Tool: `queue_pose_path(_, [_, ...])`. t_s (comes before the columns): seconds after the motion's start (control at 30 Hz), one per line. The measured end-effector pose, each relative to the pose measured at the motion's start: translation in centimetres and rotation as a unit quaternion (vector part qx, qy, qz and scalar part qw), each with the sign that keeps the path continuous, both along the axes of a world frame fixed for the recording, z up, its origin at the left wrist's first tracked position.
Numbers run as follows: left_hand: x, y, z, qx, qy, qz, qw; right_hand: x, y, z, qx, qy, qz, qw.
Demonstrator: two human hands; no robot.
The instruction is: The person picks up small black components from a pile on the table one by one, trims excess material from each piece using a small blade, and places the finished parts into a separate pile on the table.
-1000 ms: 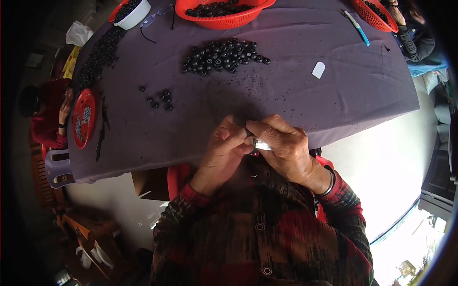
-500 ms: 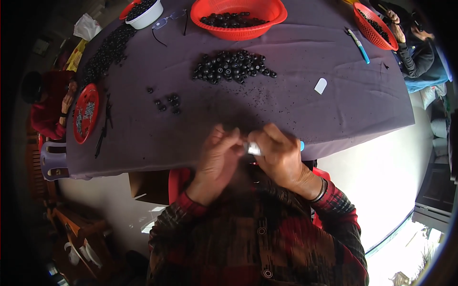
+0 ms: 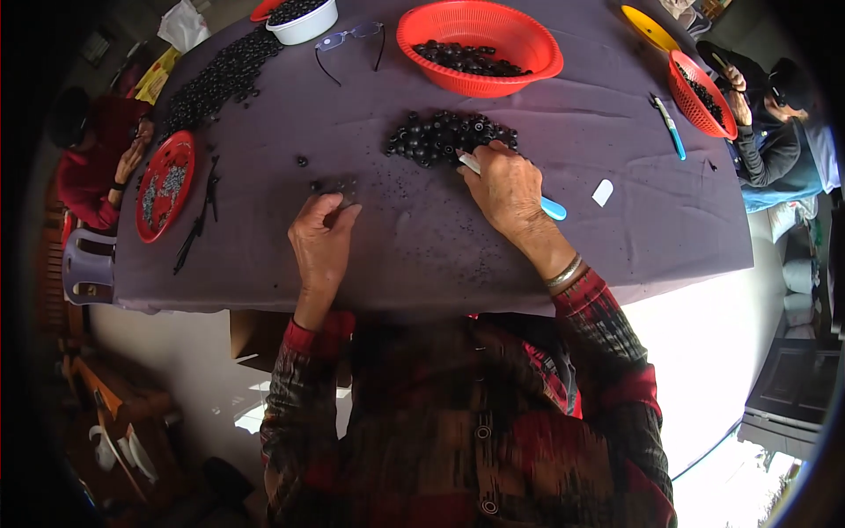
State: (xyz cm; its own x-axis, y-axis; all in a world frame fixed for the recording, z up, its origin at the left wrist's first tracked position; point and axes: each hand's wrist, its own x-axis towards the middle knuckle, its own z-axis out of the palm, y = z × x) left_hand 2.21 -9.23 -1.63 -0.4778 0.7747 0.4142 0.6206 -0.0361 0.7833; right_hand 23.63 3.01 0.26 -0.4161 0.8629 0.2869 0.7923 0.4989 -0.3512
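Note:
My right hand [image 3: 509, 189] is closed around a slim blue-handled tool [image 3: 553, 209], perhaps a small knife. Its whitish front part points at the pile of round black beads [image 3: 431, 139], and the fingers reach the pile's near edge. Over to the left, my left hand [image 3: 321, 242] hovers low over the cloth, thumb and forefinger slightly apart. A few black beads [image 3: 319, 187], some smeared by motion, lie just beyond its fingertips; the hand partly hides that spot. One loose bead [image 3: 302, 161] sits farther off.
A red basket [image 3: 480, 85] of beads stands at the back, with eyeglasses [image 3: 352, 35] beside it. Left are a red tray [image 3: 167, 216] and spread beads [image 3: 216, 88]. Right lie a white tag [image 3: 603, 192], a blue pen-like tool [image 3: 671, 132] and another basket [image 3: 700, 110]. People sit at both sides.
Both hands were together near the table's front edge. They have moved apart and forward, the left to the loose beads, the right with the tool to the pile. The view has shifted slightly.

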Motion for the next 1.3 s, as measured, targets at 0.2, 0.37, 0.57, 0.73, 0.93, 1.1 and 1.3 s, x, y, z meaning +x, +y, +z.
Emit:
queue_pose_path(0.2, [1.0,0.3,-0.1,0.028,0.019,0.036,0.999,0.5,-1.2,1.4,0.028,0.057,0.027,0.998])
queue_pose_path(0.37, [7.4,-1.9,4.1,-0.114,-0.485,-0.204,0.843,3.0,-6.0,5.2,-0.202,0.335,0.192,0.900])
queue_pose_path(0.57, [10.6,-2.6,3.2,-0.098,-0.698,-0.425,0.569,5.7,-8.9,5.7,-0.347,0.446,0.211,0.798])
queue_pose_path(0.73, [12.0,-3.0,3.3,-0.088,-0.735,-0.404,0.537,6.3,-10.2,5.6,-0.334,0.477,0.230,0.779])
queue_pose_path(0.93, [11.9,-2.8,3.2,-0.090,-0.681,-0.422,0.592,6.7,-10.2,5.0,-0.308,0.444,0.230,0.809])
queue_pose_path(1.1, [11.2,-2.8,2.7,-0.134,-0.655,-0.413,0.618,6.7,-10.2,5.0,-0.341,0.444,0.211,0.801])
queue_pose_path(1.3, [10.9,-2.5,2.8,-0.141,-0.635,-0.404,0.643,6.5,-10.0,4.0,-0.335,0.464,0.200,0.795])
